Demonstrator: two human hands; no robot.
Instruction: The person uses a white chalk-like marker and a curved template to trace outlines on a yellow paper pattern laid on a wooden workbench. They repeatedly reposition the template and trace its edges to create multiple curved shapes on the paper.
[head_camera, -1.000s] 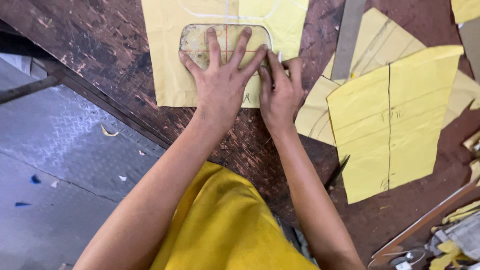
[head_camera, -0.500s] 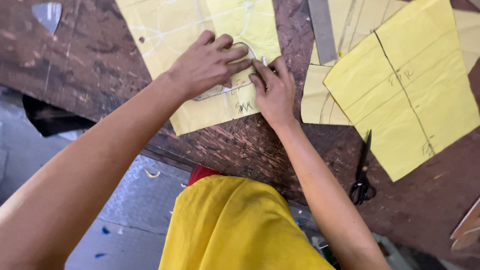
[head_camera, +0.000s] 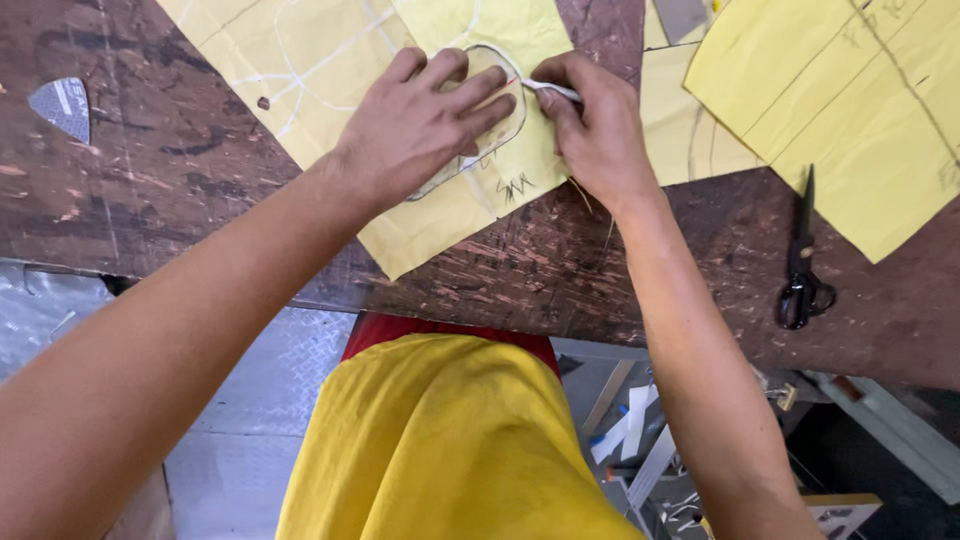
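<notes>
Worn dark desk (head_camera: 180, 170), its near edge running just below the yellow sheet (head_camera: 300, 50); bare wood lies open left of the sheet and between it and the black scissors (head_camera: 800, 270). Left hand (head_camera: 420, 125) lies flat, fingers spread, pressing a clear rounded template (head_camera: 500, 110) onto the sheet. Right hand (head_camera: 600, 130) pinches a white marking tool (head_camera: 552, 90) with fingers closed, at the template's right edge. The tool's long axis runs roughly left–right, tip pointing left toward the template.

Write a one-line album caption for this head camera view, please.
Left hand pins a clear template on yellow material while right hand traces its edge with a white marker.
</notes>
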